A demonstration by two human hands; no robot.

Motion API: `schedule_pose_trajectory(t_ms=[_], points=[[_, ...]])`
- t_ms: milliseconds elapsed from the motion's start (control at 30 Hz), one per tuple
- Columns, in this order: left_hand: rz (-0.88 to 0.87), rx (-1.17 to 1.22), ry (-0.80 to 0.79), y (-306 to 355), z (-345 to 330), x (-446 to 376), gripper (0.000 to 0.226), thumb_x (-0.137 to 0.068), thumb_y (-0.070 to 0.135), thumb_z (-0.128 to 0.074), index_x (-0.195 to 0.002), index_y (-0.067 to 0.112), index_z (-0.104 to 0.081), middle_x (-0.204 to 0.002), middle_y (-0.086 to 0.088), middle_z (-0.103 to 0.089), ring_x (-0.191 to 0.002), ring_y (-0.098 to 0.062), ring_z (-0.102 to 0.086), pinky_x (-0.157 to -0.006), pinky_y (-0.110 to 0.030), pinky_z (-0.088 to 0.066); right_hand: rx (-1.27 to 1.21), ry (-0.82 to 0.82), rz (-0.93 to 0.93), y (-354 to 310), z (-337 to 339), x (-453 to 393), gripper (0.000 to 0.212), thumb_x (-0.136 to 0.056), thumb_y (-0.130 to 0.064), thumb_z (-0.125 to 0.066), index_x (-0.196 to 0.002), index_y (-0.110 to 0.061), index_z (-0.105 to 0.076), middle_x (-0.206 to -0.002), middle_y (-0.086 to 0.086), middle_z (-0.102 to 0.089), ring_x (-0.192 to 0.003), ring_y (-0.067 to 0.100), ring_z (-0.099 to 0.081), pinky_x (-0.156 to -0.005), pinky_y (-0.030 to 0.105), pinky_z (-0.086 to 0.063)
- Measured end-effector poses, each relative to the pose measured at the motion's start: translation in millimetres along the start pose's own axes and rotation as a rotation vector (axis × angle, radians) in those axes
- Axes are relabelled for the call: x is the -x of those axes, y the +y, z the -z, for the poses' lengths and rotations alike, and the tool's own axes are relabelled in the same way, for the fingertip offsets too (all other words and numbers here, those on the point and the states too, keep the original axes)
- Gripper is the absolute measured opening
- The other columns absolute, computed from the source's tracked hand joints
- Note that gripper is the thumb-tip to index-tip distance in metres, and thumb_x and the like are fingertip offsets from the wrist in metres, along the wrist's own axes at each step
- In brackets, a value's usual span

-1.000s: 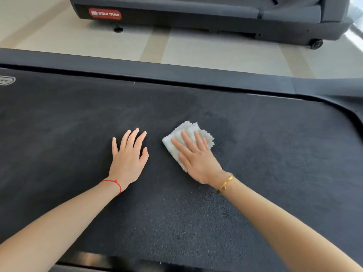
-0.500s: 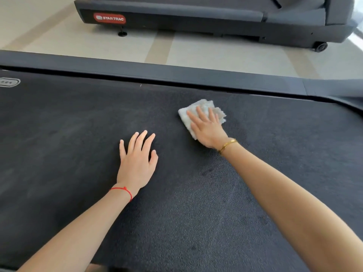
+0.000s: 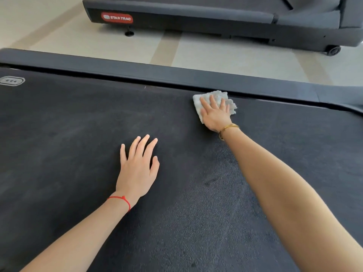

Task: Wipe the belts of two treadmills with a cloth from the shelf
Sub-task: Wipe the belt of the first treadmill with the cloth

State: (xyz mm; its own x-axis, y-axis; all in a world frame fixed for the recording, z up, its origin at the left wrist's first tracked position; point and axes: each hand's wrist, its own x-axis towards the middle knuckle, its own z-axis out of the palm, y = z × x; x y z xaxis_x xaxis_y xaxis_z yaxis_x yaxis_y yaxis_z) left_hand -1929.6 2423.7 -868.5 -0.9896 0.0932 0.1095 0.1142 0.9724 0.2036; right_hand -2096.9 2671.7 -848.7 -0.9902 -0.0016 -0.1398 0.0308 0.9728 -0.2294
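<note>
We find the right hand (image 3: pixel 215 114) flat on the white cloth (image 3: pixel 216 97) at the near belt's (image 3: pixel 78 134) far edge, left hand (image 3: pixel 137 167) flat and empty on the belt; the second treadmill (image 3: pixel 216 18) apparently awaits wiping.

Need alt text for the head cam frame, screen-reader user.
A person's right hand presses a white cloth flat on a dark treadmill belt, at its far edge beside the side rail. The left hand rests flat on the belt nearer the camera; a second treadmill stands beyond.

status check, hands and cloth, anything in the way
Left hand flat on belt. Right hand presses cloth at belt's far edge, by side rail. Nothing in the way.
</note>
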Motion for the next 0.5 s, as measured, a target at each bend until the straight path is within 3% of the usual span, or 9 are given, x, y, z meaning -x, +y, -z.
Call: schedule_pose_trajectory(t_ms=[133, 233, 300, 367, 433, 500], points=[[-0.005, -0.016, -0.003, 0, 0, 0, 0.053, -0.1, 0.033, -0.032, -0.152, 0.023, -0.033, -0.16, 0.0, -0.028, -0.15, -0.02, -0.018, -0.121, -0.056, -0.014, 0.076, -0.076, 0.26, -50, -15, 6, 0.052, -0.104, -0.042, -0.02, -0.155, -0.037, -0.008, -0.164, 0.0, -0.001, -0.146, 0.045, 0.009, -0.118, 0.055, 0.007], [-0.008, -0.027, -0.009, -1, 1, 1, 0.054, -0.1, 0.034, -0.03, -0.153, 0.023, -0.032, -0.16, 0.0, -0.028, -0.151, -0.02, -0.018, -0.121, -0.056, -0.014, 0.087, -0.074, 0.415, -44, -19, 11, 0.051, -0.105, -0.039, -0.02, -0.155, -0.036, -0.01, -0.164, -0.001, -0.005, -0.147, 0.042, 0.005, -0.119, 0.051, 0.004], [-0.006, -0.023, -0.017, -1, 1, 1, 0.054, -0.1, 0.034, -0.03, -0.153, 0.024, -0.03, -0.161, 0.001, -0.026, -0.151, -0.019, -0.016, -0.121, -0.056, -0.013, 0.113, -0.063, 0.363, -20, -12, -1, 0.051, -0.105, -0.037, -0.019, -0.155, -0.033, -0.007, -0.164, 0.001, -0.002, -0.148, 0.039, 0.006, -0.119, 0.049, 0.004], [-0.004, -0.016, -0.021, -1, 0, 1, 0.055, -0.1, 0.034, -0.029, -0.154, 0.024, -0.029, -0.162, 0.001, -0.025, -0.152, -0.019, -0.015, -0.122, -0.055, -0.012, 0.147, -0.033, 0.197, 8, -2, -15, 0.052, -0.105, -0.037, -0.016, -0.156, -0.029, -0.005, -0.164, 0.005, 0.002, -0.149, 0.039, 0.007, -0.119, 0.051, 0.004], [-0.004, -0.012, -0.019, -1, 1, 0, 0.055, -0.1, 0.034, -0.028, -0.154, 0.024, -0.03, -0.161, 0.001, -0.025, -0.151, -0.019, -0.015, -0.121, -0.056, -0.012, 0.063, -0.009, 0.004, 23, 7, -22, 0.053, -0.104, -0.041, -0.017, -0.156, -0.032, -0.008, -0.164, 0.004, 0.003, -0.148, 0.04, 0.008, -0.12, 0.051, 0.006], [-0.003, -0.006, -0.014, 0, 2, 0, 0.054, -0.099, 0.034, -0.03, -0.153, 0.023, -0.031, -0.161, 0.0, -0.027, -0.151, -0.02, -0.017, -0.121, -0.056, -0.013, 0.004, -0.014, -0.071, 19, 7, -23, 0.053, -0.103, -0.044, -0.017, -0.155, -0.036, -0.01, -0.164, 0.001, 0.003, -0.147, 0.042, 0.01, -0.119, 0.05, 0.009]])
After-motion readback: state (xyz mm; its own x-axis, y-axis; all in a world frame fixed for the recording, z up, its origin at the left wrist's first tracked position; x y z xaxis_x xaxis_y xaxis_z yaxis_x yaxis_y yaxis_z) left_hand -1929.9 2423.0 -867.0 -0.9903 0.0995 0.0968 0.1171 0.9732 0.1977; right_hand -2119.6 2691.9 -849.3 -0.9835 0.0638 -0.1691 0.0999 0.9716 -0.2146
